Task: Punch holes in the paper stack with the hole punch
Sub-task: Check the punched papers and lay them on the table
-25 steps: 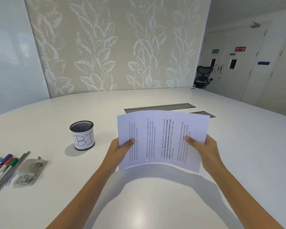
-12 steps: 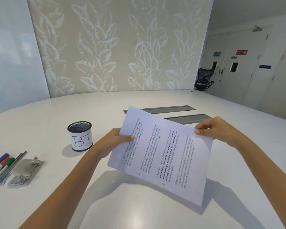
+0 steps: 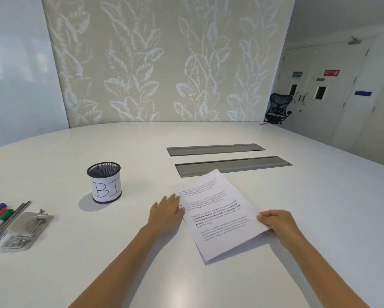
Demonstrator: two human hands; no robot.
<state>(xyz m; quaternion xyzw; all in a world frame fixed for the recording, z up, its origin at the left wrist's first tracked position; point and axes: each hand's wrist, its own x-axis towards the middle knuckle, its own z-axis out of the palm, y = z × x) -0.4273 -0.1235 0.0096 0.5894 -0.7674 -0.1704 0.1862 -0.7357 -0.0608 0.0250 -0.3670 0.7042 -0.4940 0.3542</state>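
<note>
The paper stack [image 3: 217, 214], white sheets with printed text, lies flat and turned at an angle on the white table [image 3: 319, 207]. My left hand [image 3: 166, 213] rests flat against the stack's left edge, fingers together. My right hand [image 3: 275, 221] pinches the stack's right edge between thumb and fingers. The silver hole punch [image 3: 26, 231] sits far to the left near the table's edge, well away from both hands.
A black mesh pen cup [image 3: 104, 182] labelled "BI" stands left of the paper. Several markers and pens [image 3: 0, 216] lie beside the hole punch. Two grey cable hatches [image 3: 231, 164] are set into the table just beyond the stack.
The stack was held up in the air in both hands; it has come down and now lies flat on the table. My left hand has shifted from gripping to resting on the edge.
</note>
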